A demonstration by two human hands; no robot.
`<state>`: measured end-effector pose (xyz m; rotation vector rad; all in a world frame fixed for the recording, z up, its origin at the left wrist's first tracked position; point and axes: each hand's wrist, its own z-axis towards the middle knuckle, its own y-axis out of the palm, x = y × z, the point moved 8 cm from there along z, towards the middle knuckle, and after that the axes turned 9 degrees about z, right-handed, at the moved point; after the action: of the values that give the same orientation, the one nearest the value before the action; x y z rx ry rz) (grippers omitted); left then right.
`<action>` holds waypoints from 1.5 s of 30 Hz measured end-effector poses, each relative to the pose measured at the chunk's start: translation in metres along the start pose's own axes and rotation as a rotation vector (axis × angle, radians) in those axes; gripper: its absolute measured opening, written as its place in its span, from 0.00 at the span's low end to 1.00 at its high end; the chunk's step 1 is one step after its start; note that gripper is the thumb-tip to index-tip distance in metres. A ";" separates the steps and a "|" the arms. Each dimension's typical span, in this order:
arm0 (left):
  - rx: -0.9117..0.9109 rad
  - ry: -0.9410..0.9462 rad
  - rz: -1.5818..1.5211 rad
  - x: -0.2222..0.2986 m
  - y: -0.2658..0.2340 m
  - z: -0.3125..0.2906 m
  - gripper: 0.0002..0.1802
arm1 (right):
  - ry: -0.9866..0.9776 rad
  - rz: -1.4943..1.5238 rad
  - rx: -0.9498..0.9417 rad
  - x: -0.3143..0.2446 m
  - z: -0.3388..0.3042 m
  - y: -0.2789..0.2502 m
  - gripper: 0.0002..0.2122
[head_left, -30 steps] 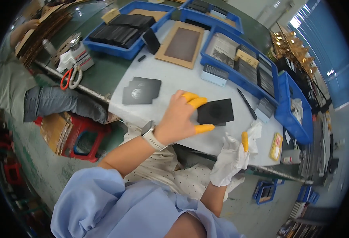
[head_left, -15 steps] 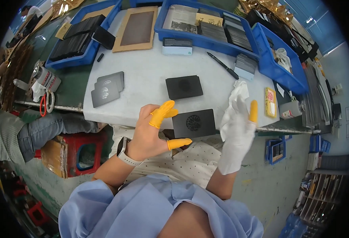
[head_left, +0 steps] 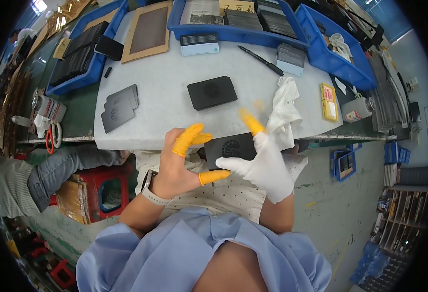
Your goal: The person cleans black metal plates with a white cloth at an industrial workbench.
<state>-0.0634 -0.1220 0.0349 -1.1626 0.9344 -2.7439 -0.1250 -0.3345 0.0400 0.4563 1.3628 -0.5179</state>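
Observation:
A black card point(head_left: 217, 147) with a dark round tree emblem is held by its edges at the table's near edge. My left hand point(head_left: 175, 160), with yellow finger cots on thumb and fingers, grips its left side. My right hand point(head_left: 267, 168) wears a white glove with a yellow cot on one finger. Its thumb and fingers are spread around the card's right part; the thumb covers the lower edge, and the yellow fingertip is blurred. Beside it a crumpled white cloth point(head_left: 283, 109) lies on the table. A stack of black cards point(head_left: 212, 92) lies beyond.
Several grey cards point(head_left: 120, 108) lie fanned at left. At the back stand blue trays point(head_left: 238, 34) of cards, with a black marker point(head_left: 260, 59) in front. To the right are a yellow box point(head_left: 329, 101) and a bottle point(head_left: 357, 110). A person's leg point(head_left: 68, 160) shows at left.
My right hand has let go of the white cloth and come left over the card. The left hand keeps its hold. The view has shifted slightly.

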 end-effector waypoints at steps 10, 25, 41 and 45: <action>0.002 -0.028 0.006 -0.005 -0.005 0.000 0.55 | 0.165 0.114 0.090 0.005 0.000 -0.016 0.19; -0.038 0.071 0.075 -0.012 0.002 0.002 0.57 | 0.185 0.216 -0.131 0.004 -0.019 0.030 0.39; -0.181 -0.121 -0.243 -0.038 0.016 -0.007 0.66 | 0.193 0.113 -0.007 0.005 0.000 0.001 0.25; -0.057 -0.224 -0.038 -0.037 0.007 -0.002 0.61 | 0.177 0.192 0.000 0.008 0.000 0.012 0.25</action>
<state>-0.0398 -0.1179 0.0062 -1.4747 0.9768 -2.5593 -0.1167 -0.3251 0.0319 0.6378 1.4695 -0.3248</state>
